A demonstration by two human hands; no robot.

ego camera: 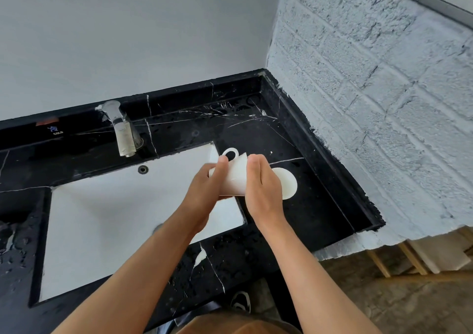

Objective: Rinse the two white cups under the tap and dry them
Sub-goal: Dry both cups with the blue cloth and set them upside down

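Over the right edge of the sink (76, 231), both hands grasp one white cup (234, 177): the left hand (204, 193) wraps its near side, the right hand (261, 190) its far side. The cup lies tipped, long axis running left-right, handle (230, 153) up and away. A second cup (288, 186) rests on the black counter (320, 200) just beside. Wet fingers could let the cup slip and chip on stone; the tap (122, 131) looks off.

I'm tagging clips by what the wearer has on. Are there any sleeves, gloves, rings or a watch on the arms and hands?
None show. The left hand and right hand are bare, with no gloves, rings or watch visible, and both forearms are uncovered as far as the bottom edge of the picture, so no sleeve is in view.
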